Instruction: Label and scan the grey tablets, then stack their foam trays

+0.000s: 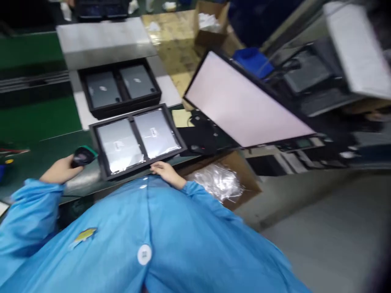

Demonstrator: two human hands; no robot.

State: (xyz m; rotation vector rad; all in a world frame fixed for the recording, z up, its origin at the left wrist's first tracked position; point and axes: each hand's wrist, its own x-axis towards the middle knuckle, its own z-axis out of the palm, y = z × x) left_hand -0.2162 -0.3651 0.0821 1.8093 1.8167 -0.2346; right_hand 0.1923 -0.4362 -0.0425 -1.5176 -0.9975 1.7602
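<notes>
My left hand (62, 170) is closed around a black barcode scanner with green trim (84, 156), held to the left of the near tray. My right hand (166, 173) has its fingers curled at the front edge of that black foam tray (146, 160). Two flat, silvery tablet-like panels in shiny wrap, the left panel (119, 145) and the right panel (156, 133), lie in its two compartments, each with a small white label. Behind it, a stack of similar trays (122, 106) holds two darker grey panels, also labelled.
A large monitor (244, 101) with a pale screen stands tilted in view at the right. Below it, an open carton (250, 189) contains clear plastic film. Another carton (210, 38) with white material sits at the back. A yellow paper (181, 118) lies beside the trays.
</notes>
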